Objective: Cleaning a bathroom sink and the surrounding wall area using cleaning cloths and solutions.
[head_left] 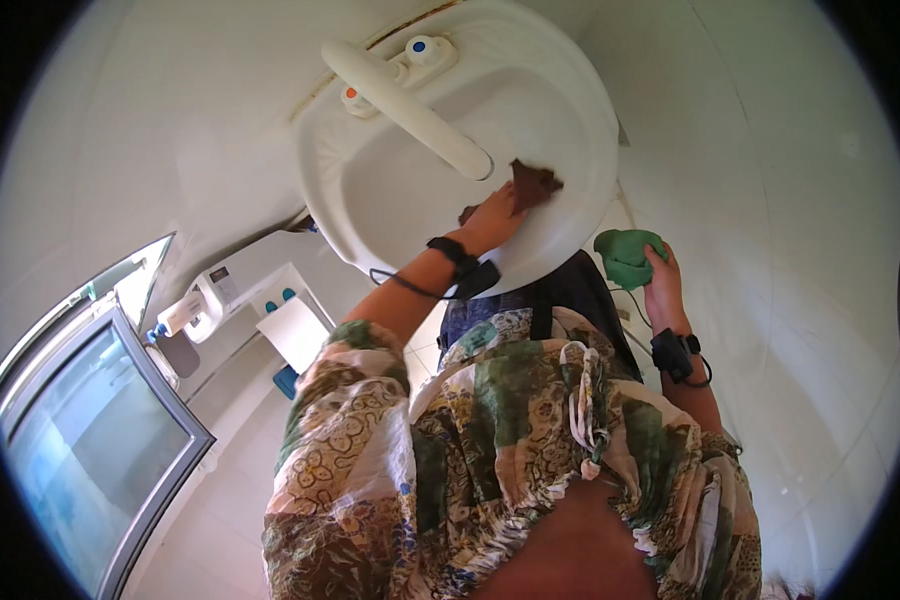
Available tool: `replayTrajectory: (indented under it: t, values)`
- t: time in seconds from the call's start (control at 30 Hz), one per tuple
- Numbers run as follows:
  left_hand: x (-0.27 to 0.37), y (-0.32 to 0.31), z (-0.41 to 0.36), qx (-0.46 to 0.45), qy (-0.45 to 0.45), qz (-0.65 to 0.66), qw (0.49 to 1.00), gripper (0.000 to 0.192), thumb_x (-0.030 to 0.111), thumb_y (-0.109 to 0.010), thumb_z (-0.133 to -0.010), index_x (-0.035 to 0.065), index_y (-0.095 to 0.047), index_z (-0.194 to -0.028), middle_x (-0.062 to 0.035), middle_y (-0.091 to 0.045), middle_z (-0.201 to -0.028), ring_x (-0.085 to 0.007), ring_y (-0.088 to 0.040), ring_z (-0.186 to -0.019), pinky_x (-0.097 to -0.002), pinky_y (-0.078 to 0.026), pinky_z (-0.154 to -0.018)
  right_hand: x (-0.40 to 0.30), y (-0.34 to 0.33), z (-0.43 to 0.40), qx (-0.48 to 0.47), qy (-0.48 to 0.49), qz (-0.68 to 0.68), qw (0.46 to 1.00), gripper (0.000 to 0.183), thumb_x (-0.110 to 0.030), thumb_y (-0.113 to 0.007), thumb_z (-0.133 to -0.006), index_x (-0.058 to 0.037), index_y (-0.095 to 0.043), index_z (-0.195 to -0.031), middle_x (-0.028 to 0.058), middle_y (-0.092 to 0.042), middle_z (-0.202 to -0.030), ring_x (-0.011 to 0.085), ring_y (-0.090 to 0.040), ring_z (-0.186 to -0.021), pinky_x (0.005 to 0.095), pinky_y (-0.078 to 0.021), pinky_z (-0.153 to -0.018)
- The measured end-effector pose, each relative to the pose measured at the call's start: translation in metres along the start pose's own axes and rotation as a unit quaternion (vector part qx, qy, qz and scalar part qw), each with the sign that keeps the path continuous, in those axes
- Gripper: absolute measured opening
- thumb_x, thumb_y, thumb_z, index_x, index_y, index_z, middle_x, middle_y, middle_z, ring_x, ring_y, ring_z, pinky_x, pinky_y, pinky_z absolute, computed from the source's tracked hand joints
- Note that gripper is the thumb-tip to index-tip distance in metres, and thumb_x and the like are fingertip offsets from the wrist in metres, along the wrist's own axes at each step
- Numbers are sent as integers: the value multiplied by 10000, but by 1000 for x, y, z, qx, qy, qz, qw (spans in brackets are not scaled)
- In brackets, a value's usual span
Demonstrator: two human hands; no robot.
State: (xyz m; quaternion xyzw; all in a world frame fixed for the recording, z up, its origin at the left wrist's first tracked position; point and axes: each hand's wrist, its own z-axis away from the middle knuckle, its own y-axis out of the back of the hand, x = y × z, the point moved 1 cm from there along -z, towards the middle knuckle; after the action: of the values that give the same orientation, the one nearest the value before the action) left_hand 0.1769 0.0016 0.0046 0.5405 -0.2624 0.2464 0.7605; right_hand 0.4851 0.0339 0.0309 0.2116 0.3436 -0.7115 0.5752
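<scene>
A brown cloth (534,187) is bunched in my left hand (495,216), low in the basin of a white washbasin (412,187) and just beyond the tip of its spout. Part of that cloth pokes out on the other side of my fingers. Off the basin's right side, my right hand (664,276) grips a folded green cloth (625,257), with the thumb on top. The white tap spout (412,109) reaches diagonally over the basin. Behind it sit a knob with a blue dot (421,49) and one with a red dot (356,100).
At the left, a grey-framed window (112,420) stands swung out. White bottles (187,311) bearing labels are on a ledge near it. A white wall (765,187) rises close on the right. Straps with small black devices (477,279) are on both my wrists, with cables trailing.
</scene>
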Motion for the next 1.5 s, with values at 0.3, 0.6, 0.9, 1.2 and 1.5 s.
replayTrajectory:
  t: [0.3,0.6,0.9,1.2,1.5]
  values:
    - [-51,42,23,227,222,234,919,388,253,-425,-903,8,-460,-1202,-216,-552,-1097,-363,-539,-994,-394,-453,-814,-5,10,-18,-25,18,2,1000,256,-122,-537,-867,-4,-477,-1086,76,-563,-977,176,-572,-867,295,-481,-742]
    - [-50,8,-109,426,289,296,805,460,381,-401,-913,-38,-489,-1081,-176,-555,-931,-307,-539,-774,-373,-445,-673,-6,-23,-8,-71,4,89,993,258,-117,-493,-887,2,-456,-1113,94,-544,-1031,187,-553,-949,315,-471,-801]
    - [45,51,-75,344,140,335,866,351,170,-414,-916,-13,-397,-1215,-183,-459,-1229,-323,-477,-1086,-393,-423,-889,-17,2,-9,-43,-5,102,994,282,-113,-506,-881,3,-456,-1133,98,-551,-1035,191,-566,-936,321,-480,-799]
    - [28,89,-75,362,81,867,332,277,117,-345,-935,13,-434,-1176,-154,-488,-1198,-301,-487,-1100,-424,-447,-917,-12,-5,-5,-44,25,115,992,229,-136,-504,-884,-9,-482,-1074,89,-570,-952,172,-580,-828,295,-502,-693]
    - [-130,80,-2,390,92,833,382,308,106,-313,-916,9,-433,-1183,-161,-494,-1201,-303,-500,-1097,-424,-428,-950,-1,-8,2,-34,20,95,995,227,-130,-507,-881,-1,-478,-1065,94,-576,-971,175,-595,-845,303,-510,-700]
